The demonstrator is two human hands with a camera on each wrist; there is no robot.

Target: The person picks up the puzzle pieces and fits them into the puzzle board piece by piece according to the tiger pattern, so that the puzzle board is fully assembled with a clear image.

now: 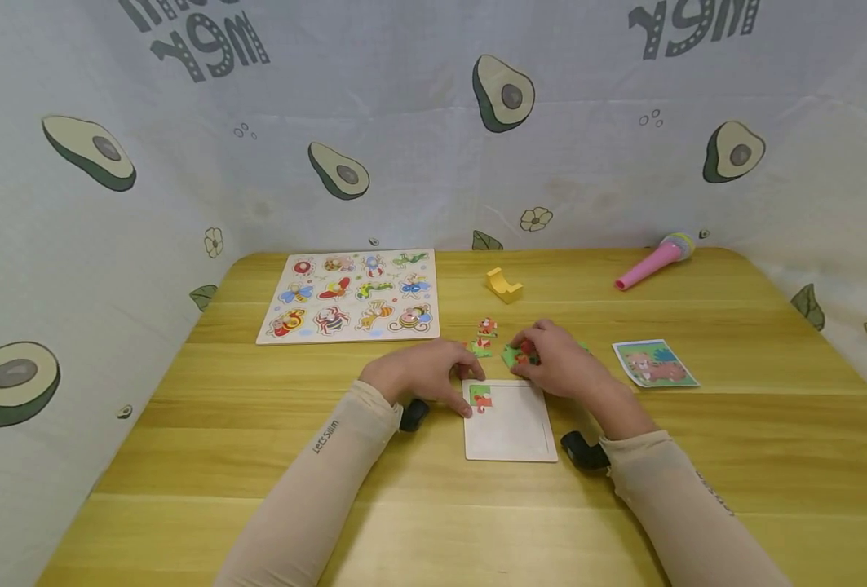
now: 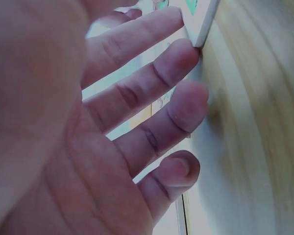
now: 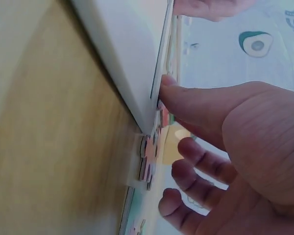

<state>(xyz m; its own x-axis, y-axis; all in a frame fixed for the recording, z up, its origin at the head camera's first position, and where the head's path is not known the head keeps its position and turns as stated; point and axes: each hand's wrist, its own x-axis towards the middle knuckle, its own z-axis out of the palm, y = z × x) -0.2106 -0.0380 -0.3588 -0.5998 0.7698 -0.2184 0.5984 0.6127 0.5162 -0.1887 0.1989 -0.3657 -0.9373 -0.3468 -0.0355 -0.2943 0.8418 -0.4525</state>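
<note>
A white puzzle tray lies on the table with one green-and-red puzzle piece in its far left corner. My left hand rests at that corner, thumb by the left edge and fingers along the far edge. Its fingers are loosely extended in the left wrist view. Just beyond the tray's far right corner, my right hand pinches a green-and-red puzzle piece between thumb and index finger; the other fingers hang loosely. Loose puzzle pieces lie between the hands, and the right hand partly hides others.
An insect peg board lies at the back left. A yellow curved block sits behind the hands. To the right are a picture card and a pink toy microphone. A patterned cloth hangs behind the table.
</note>
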